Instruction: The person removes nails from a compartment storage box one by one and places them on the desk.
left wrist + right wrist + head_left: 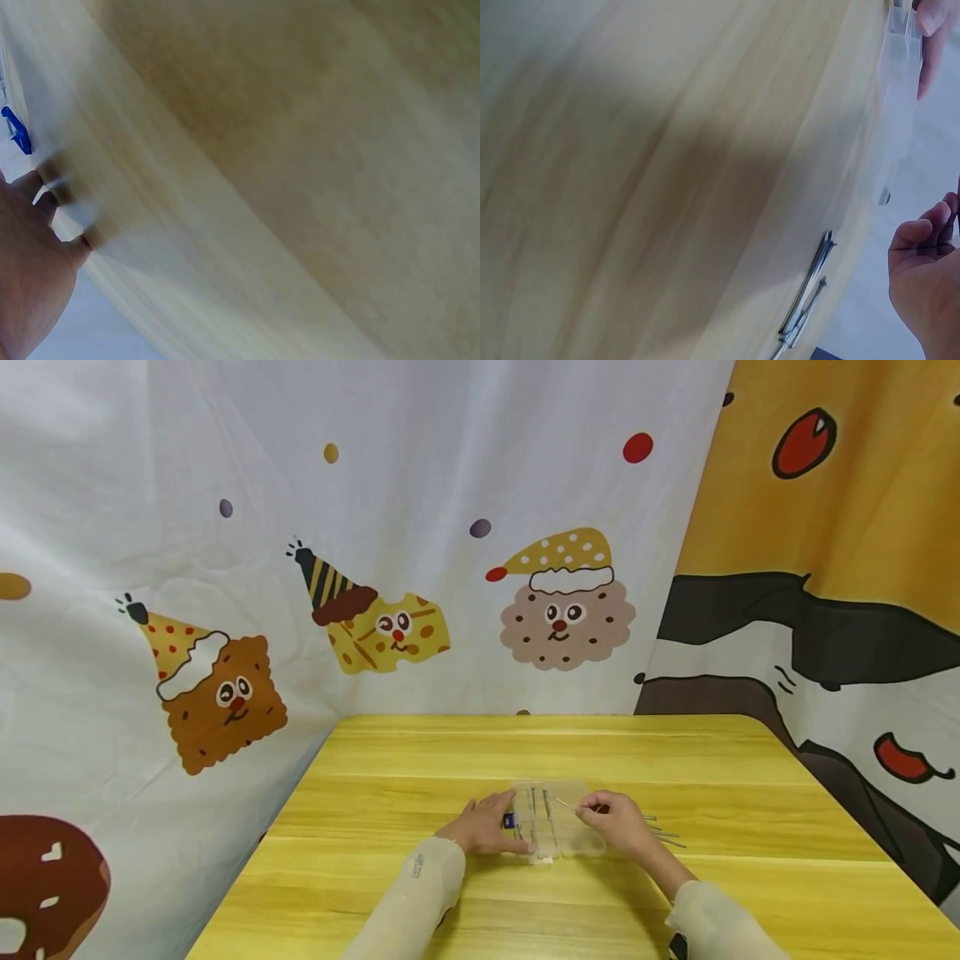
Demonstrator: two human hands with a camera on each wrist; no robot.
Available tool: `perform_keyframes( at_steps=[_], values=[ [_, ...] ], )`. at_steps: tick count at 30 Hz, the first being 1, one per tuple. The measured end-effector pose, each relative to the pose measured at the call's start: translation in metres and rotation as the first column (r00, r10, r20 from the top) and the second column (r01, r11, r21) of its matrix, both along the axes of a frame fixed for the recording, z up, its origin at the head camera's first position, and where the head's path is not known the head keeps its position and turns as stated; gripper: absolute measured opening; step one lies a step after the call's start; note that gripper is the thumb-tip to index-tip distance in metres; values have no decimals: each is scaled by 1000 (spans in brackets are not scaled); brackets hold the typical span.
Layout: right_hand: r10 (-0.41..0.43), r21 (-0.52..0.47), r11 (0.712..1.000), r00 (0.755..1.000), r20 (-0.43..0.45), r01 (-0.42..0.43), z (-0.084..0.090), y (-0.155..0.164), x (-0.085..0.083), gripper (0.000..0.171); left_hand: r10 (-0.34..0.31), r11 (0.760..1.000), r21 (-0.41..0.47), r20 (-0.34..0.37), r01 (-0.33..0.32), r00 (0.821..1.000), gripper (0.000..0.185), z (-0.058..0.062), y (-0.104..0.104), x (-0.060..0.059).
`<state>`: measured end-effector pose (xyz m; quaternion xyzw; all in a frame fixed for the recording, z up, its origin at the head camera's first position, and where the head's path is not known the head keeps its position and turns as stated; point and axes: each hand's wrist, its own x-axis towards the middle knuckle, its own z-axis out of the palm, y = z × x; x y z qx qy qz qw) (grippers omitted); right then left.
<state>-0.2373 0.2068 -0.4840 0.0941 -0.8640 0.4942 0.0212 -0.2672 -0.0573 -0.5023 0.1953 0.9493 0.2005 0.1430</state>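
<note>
A clear plastic compartment box (551, 835) lies with its lid folded out to the right; a blue latch (509, 820) shows on its left side. Several long metal nails lie in its compartments. My left hand (487, 824) holds the box at its left side, thumb at the near edge and fingers toward the far corner. Above the lid, my right hand (611, 818) pinches a thin nail (564, 802) that points left toward the compartments. In the right wrist view the right hand (930, 277) shows its curled fingers, and the nail is hidden.
Several loose nails (666, 835) lie on the wooden table (420, 760) to the right, beyond the right hand; the right wrist view shows these loose nails (806, 296) closer. A printed curtain (450, 485) hangs behind the table's far edge.
</note>
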Motion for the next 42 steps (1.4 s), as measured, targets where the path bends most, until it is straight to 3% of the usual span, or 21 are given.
perform_keyframes(
  at_steps=[19, 30, 36, 42],
  values=[
    [6, 45, 999, 1000, 16, -7, -3, 40, 5, 11, -14, 1000, -3, 10, 14, 1000, 109, 3, 0, 1],
    [47, 90, 995, 999, 18, -49, 2, 66, 11, 16, -8, 1000, 9, 17, 8, 1000, 109, 3, 0, 3],
    [46, 119, 992, 997, 54, -53, -2, 81, 14, 13, -9, 1000, 12, 15, 9, 1000, 109, 4, 1, 3],
    [100, 135, 985, 993, 56, -107, -8, 93, 17, 15, -8, 1000, 11, 16, 8, 1000, 108, 4, 0, 3]
  ],
)
